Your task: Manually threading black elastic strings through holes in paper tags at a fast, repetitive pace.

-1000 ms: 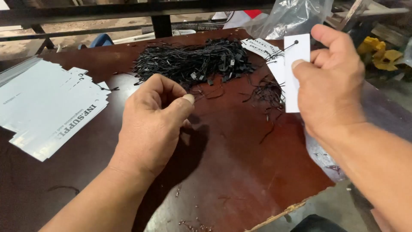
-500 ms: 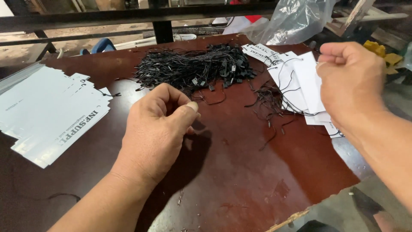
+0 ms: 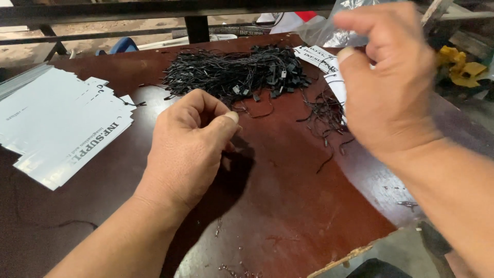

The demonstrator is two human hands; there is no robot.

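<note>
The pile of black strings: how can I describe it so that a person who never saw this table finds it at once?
On the dark red-brown table, look to the far middle, just beyond the left hand. The pile of black strings lies there, a tangled heap of thin cords with small plastic ends, unlike the flat white tags stacked at the left.

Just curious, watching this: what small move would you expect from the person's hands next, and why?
Probably the left hand reaches forward to pick one black string loop from the pile of black strings. Its fingers are curled shut close to the pile's near edge, with nothing clearly seen in its grip. The right hand is raised and blurred over the white tags, so what it holds cannot be told.
</note>
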